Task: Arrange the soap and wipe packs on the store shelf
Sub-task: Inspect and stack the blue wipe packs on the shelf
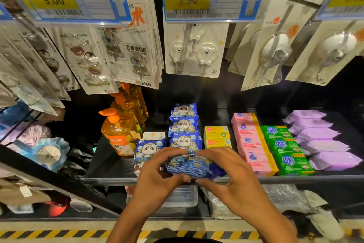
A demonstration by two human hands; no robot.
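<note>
Gripping one blue panda wipe pack (194, 166) with both hands, left (157, 175) and right (234, 179), at the shelf (295, 178) front edge; it could've slid off if released early.

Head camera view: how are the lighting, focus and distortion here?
Head view: wide-angle distortion splays the yellow-and-blue plastic price tags outward; the back of the black shelf is dark; the blue panda-print wipe pack, held by the left hand and right hand, is lit but slightly soft.
</note>
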